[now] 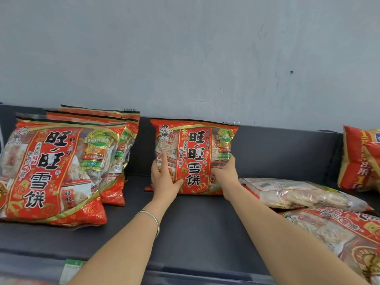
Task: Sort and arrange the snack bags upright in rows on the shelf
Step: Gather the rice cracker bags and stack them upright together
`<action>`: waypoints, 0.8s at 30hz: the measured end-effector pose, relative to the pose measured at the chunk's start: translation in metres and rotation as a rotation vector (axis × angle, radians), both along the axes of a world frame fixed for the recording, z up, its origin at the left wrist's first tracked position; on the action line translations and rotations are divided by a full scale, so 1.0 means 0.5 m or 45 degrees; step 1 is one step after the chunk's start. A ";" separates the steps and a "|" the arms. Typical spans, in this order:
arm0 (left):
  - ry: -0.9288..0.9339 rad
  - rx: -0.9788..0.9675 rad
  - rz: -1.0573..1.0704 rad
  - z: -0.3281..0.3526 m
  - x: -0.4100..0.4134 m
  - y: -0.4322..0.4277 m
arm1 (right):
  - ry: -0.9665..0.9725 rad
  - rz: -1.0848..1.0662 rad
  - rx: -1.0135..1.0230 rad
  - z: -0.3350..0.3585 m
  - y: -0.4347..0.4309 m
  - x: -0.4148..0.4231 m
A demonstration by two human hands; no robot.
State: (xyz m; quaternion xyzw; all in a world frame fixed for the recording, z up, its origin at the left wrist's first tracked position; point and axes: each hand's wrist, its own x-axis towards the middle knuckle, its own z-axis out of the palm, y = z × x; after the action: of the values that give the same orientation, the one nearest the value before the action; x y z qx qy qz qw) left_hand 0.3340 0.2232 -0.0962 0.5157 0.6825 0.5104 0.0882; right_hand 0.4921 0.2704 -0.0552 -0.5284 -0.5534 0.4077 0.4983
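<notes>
A red snack bag (195,149) stands upright at the back middle of the dark shelf (197,223), against the grey wall. My left hand (164,177) grips its lower left side, the index finger stretched up along the front. My right hand (225,173) holds its lower right edge, thumb on the front. To the left, three matching red bags (53,169) stand upright in a row, one behind another.
Two bags lie flat on the right: one face down (300,194), one face up at the near right (337,235). Further bags (359,159) stand at the far right. A green price tag (72,268) sits on the shelf's front edge.
</notes>
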 end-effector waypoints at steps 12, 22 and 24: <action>0.417 0.188 0.231 0.033 0.032 -0.028 | -0.504 -0.236 0.106 0.021 -0.044 0.032; 0.651 0.154 -0.234 0.108 0.205 -0.050 | -1.060 0.005 0.384 0.131 -0.105 0.180; 0.625 0.157 -0.343 0.121 0.257 -0.061 | -1.171 0.002 0.385 0.143 -0.118 0.239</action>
State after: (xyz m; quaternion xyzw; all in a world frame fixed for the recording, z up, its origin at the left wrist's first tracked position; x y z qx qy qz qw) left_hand 0.4626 0.1926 -0.0355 0.7142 0.5765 0.3945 -0.0440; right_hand 0.6115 0.2114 0.0165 -0.5752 -0.7697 0.0473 0.2729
